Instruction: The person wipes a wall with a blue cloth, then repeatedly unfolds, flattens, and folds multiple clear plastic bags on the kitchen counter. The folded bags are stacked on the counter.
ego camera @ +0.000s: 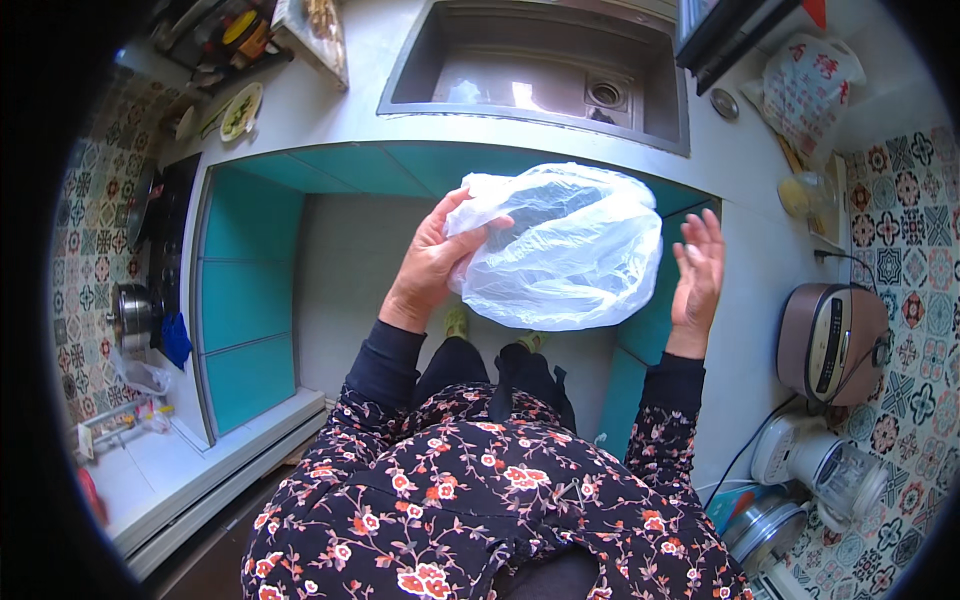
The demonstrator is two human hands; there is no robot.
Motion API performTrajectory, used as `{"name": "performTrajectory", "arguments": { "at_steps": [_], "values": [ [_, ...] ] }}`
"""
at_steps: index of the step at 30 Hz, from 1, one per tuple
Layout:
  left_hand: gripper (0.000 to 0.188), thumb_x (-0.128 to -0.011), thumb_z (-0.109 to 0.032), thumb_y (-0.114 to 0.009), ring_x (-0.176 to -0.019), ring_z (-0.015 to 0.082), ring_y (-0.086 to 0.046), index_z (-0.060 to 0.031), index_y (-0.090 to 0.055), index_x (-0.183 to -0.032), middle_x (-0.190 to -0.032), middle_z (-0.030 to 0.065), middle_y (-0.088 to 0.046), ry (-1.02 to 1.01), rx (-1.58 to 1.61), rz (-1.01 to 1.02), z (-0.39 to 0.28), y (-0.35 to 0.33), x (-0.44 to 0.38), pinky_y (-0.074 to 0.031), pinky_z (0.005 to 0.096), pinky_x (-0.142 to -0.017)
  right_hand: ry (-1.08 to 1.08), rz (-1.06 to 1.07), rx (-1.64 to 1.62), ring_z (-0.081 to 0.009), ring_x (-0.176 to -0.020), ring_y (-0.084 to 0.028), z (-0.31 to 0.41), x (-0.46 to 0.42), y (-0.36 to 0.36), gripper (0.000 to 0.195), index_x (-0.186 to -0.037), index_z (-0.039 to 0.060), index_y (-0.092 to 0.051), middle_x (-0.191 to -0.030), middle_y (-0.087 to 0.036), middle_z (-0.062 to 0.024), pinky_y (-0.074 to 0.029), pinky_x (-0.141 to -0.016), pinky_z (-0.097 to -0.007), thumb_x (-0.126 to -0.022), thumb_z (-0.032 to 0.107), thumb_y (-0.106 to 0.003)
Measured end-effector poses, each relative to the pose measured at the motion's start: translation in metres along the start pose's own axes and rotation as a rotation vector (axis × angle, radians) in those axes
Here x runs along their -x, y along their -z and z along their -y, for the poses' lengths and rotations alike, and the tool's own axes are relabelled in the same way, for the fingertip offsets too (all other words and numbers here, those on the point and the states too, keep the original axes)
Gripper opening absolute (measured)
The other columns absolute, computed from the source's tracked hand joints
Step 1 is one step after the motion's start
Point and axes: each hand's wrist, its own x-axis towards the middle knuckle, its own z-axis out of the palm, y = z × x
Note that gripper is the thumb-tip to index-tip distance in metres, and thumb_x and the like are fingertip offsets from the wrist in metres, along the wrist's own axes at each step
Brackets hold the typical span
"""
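Note:
My left hand (439, 251) grips the gathered edge of a thin white plastic bag (570, 255), with the thumb on top and fingers beneath. The bag is puffed out and hangs in the air in front of me, above the floor; whether anything is inside it cannot be told. To the right of the bag, my right hand (699, 262) is raised with its fingers apart and holds nothing. A gap shows between it and the bag.
Ahead, a sink (540, 116) is set in the white countertop (315, 124). A plate of food (241, 112) stands left of it; a metal lid (724, 104) and printed bag (810, 94) lie right. A rice cooker (832, 345) and blender (825, 465) stand at right, a pot (133, 316) at left.

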Motion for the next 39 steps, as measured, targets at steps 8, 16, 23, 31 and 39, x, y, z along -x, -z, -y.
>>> {"name": "performTrajectory", "arguments": {
  "at_steps": [8, 16, 23, 31, 39],
  "values": [
    [0.045, -0.078, -0.001, -0.066, -0.102, 0.0190, -0.058, -0.0058, -0.055, -0.121, -0.114, 0.0098, -0.060, -0.434, -0.571, 0.067, -0.051, 0.012, 0.036, -0.048, 0.0294, -0.087, -0.007, 0.414, 0.237, -0.0162, -0.099, -0.054, 0.009, 0.088, -0.131, 0.044, -0.115, 0.0047, -0.050, -0.099, -0.060, -0.0077, -0.043, -0.086, -0.0277, -0.078, 0.013, -0.071],
    [0.029, -0.066, -0.017, -0.074, -0.075, 0.0216, -0.060, -0.0099, -0.058, -0.089, -0.126, 0.0098, -0.053, -0.671, -1.305, 0.489, -0.098, 0.052, 0.148, -0.050, 0.0326, -0.066, 0.479, 0.458, 0.357, -0.0258, -0.094, -0.053, -0.012, 0.139, -0.269, 0.035, -0.096, 0.0035, -0.062, -0.095, -0.059, -0.0102, -0.041, -0.084, -0.0379, -0.065, 0.017, -0.069],
    [0.038, -0.080, -0.021, -0.070, -0.111, 0.0277, -0.055, -0.0021, -0.055, -0.110, -0.118, 0.0145, -0.055, -0.101, -0.662, 0.136, -0.143, 0.187, 0.244, -0.045, 0.0360, -0.091, -0.444, 0.701, -0.476, -0.0229, -0.103, -0.051, -0.039, 0.175, -0.380, 0.045, -0.111, 0.0018, -0.054, -0.110, -0.055, -0.0101, -0.039, -0.091, -0.0361, -0.073, 0.021, -0.067],
    [0.096, -0.076, -0.024, -0.076, -0.123, 0.0277, -0.042, -0.0029, -0.009, -0.142, -0.142, 0.0187, -0.024, -0.590, -0.343, -0.522, -0.189, 0.266, 0.297, -0.046, 0.0364, -0.092, -0.850, 0.981, -0.414, -0.0195, -0.114, -0.049, -0.067, 0.250, -0.444, 0.057, -0.128, -0.0002, -0.044, -0.127, -0.050, -0.0099, -0.037, -0.099, -0.0340, -0.081, 0.025, -0.066],
    [0.052, -0.087, -0.027, -0.061, -0.092, 0.0223, -0.062, 0.0007, -0.042, -0.127, -0.107, 0.0148, -0.058, -0.338, 0.658, 0.068, -0.193, 0.335, 0.265, -0.055, 0.0267, -0.074, -0.876, 1.519, -0.077, -0.0170, -0.111, -0.050, -0.063, 0.269, -0.458, 0.051, -0.128, -0.0007, -0.047, -0.125, -0.053, -0.0090, -0.040, -0.095, -0.0304, -0.085, 0.023, -0.063]
  ]
}}
